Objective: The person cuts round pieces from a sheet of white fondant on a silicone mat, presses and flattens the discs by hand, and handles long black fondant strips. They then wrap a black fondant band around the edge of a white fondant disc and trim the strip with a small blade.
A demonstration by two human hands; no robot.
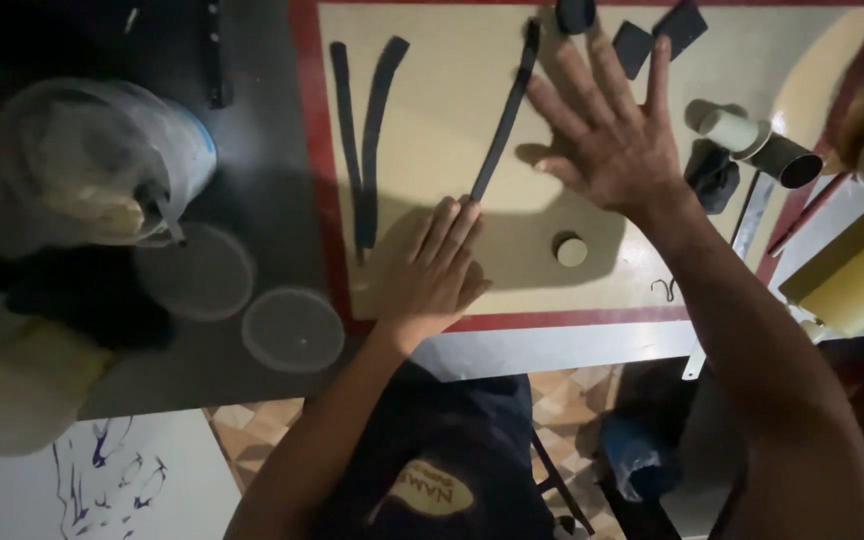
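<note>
- Dim light covers a tan work mat (pixel 432 110) with a red border, lying on a dark bench across the upper half of the frame.
- Left hand (pixel 432 275), centre of frame: fingers straight and pressed together, tips resting on the lower end of a long dark strip (pixel 504 115); nothing is gripped.
- Right hand (pixel 612 140), upper right of centre: fingers spread wide, palm down flat on the mat just beside the strip's upper part, holding nothing.
- The strip runs diagonally from the top edge down to the left fingertips. It looks thin, light and limp, likely leather or rubber; it should bend easily, so pinching an end seems the best hold.
- Two more dark strips (pixel 362 130) lie upper left of the hands.
- A small round disc (pixel 571 250) sits below the right palm.
- Rolled tubes (pixel 762 145) lie at the right edge; a plastic tub (pixel 102 160) stands at far left.
</note>
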